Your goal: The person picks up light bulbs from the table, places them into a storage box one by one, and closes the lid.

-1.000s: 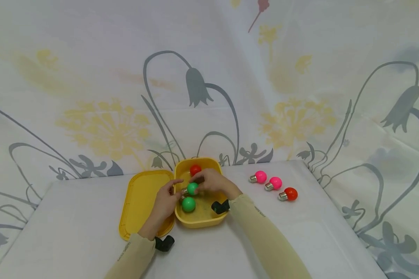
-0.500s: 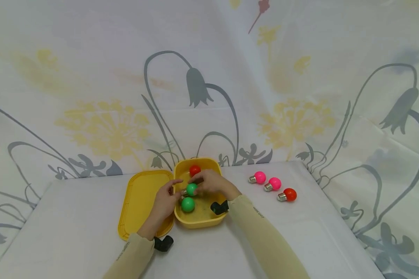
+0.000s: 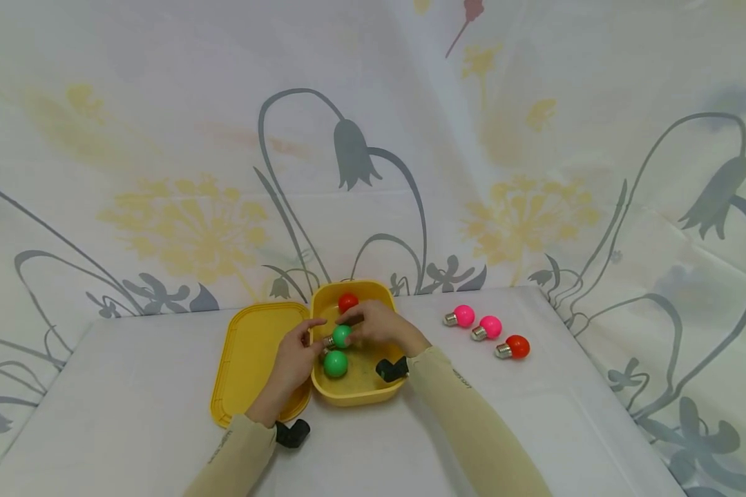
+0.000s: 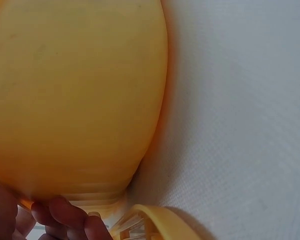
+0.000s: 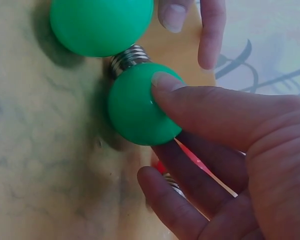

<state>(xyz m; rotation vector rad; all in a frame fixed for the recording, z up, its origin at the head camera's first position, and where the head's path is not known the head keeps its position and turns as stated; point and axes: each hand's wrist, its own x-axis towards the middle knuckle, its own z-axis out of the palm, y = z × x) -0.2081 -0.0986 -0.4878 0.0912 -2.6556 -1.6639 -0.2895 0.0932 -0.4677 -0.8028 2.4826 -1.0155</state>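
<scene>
Head: lid (image 3: pixel 249 359), 3 bulbs (image 3: pixel 490 327) outside box (image 3: pixel 363 378)

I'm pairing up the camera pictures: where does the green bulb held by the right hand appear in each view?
Head: green bulb below and slightly left of centre, in the right hand.
Left wrist: not in it.
Right wrist: green bulb near the centre, below the other green bulb.
Shared landmark: the yellow box, surrounding it in head, outer wall at upper left in left wrist, floor at left in right wrist.
</scene>
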